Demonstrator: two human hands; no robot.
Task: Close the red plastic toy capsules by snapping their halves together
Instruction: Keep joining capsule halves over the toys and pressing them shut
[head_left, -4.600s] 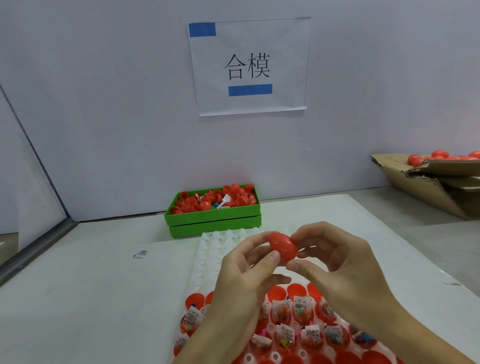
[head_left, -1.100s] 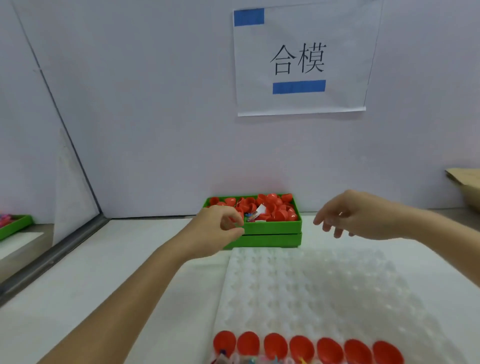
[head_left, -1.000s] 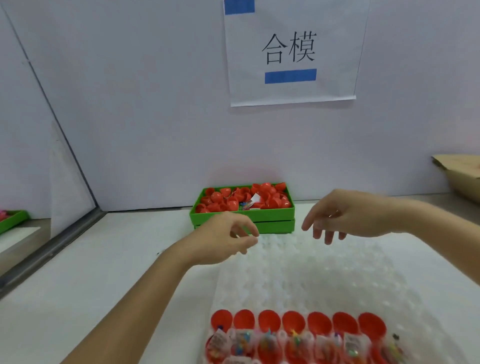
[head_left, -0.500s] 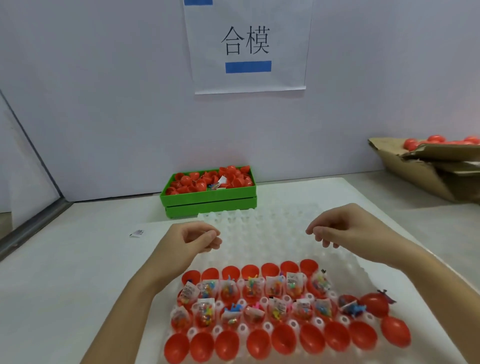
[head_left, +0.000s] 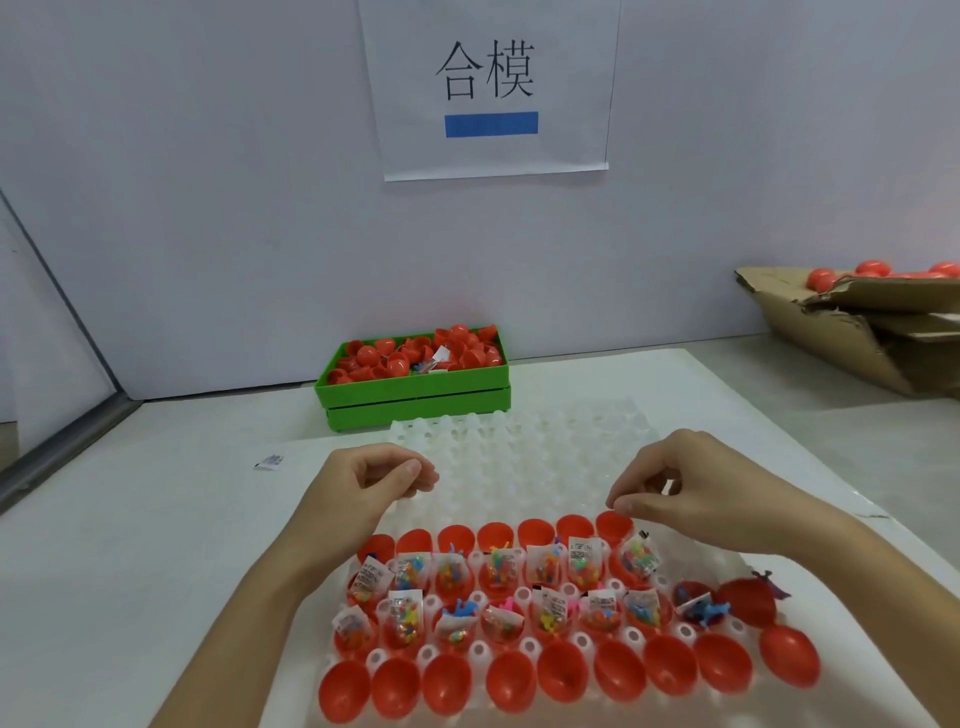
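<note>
A white moulded tray (head_left: 519, 467) lies in front of me. Its near part holds several rows of open red capsule halves: empty ones at the far row (head_left: 496, 535), two rows filled with small toy packets (head_left: 550, 613), and bigger empty halves along the front (head_left: 511, 680). My left hand (head_left: 363, 488) hovers over the tray's left side, fingers curled, thumb against the forefinger, nothing seen in it. My right hand (head_left: 696, 493) hovers over the right side with loosely bent fingers, its thumb just above the far row's last half (head_left: 613, 522).
A green bin (head_left: 415, 395) heaped with red capsule halves stands behind the tray by the wall. A torn cardboard box (head_left: 857, 338) with closed red capsules (head_left: 823, 278) sits at the right. A small paper label (head_left: 270, 461) lies left of the tray.
My left hand came back from the green bin and both hands dropped towards the filled rows. My view tilted down, bringing more capsule rows into sight.
</note>
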